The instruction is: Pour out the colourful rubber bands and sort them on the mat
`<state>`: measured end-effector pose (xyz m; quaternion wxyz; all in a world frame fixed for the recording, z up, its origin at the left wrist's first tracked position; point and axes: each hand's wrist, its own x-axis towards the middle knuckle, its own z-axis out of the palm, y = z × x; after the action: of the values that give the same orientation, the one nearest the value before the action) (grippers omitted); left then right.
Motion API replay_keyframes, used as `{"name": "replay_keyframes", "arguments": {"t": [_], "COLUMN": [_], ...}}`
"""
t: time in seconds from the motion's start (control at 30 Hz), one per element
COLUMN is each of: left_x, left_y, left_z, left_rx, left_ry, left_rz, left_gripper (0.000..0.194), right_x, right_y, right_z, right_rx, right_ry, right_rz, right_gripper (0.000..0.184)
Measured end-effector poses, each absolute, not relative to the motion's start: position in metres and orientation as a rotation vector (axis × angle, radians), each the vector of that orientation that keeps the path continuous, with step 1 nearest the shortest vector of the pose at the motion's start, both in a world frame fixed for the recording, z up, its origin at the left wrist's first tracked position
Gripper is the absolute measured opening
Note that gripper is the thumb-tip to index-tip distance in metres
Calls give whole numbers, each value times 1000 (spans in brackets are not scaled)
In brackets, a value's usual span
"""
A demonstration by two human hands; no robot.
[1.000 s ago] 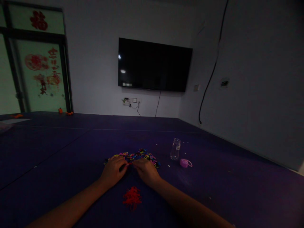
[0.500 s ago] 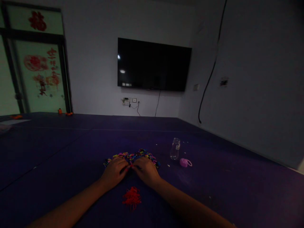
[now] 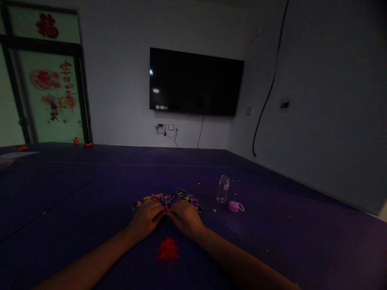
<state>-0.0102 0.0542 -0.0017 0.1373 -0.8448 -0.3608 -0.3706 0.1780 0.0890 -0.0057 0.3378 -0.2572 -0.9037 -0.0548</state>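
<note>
My left hand [image 3: 147,217] and my right hand [image 3: 186,218] meet fingertip to fingertip at the near edge of a pile of many-coloured small rubber bands [image 3: 178,194]. Both are closed in a pinch, and a trace of red between the tips looks like a red rubber band [image 3: 166,210]. It is too small and dark to make out fully. Part of the coloured pile is hidden behind my hands. Between my forearms, nearer to me, lies a loose heap of red rubber bands [image 3: 168,250].
Right of the pile, a clear bottle [image 3: 222,192] stands upright without a lid, beside a pink cap with a loop [image 3: 234,206]. White scraps dot the purple surface [image 3: 121,185]. Small orange things [image 3: 87,144] lie far left. A black cable [image 3: 266,105] hangs along the right wall.
Almost nothing has moved. My fingertips have shifted very slightly, and less red shows between them. The pile, the red heap, the bottle and the cap stay in place.
</note>
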Motion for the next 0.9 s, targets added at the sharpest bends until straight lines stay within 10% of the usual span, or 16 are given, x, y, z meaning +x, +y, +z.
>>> {"name": "replay_keyframes", "arguments": {"t": [0.9], "left_x": [-8], "left_y": [49], "left_z": [0], "left_rx": [-2523], "left_ry": [-1098], "left_rz": [-1053], "left_gripper": [14], "right_x": [178], "right_y": [82], "right_z": [-2], "right_rx": [-670], "right_ry": [-2324], "right_rz": [-67], "right_gripper": [7]}}
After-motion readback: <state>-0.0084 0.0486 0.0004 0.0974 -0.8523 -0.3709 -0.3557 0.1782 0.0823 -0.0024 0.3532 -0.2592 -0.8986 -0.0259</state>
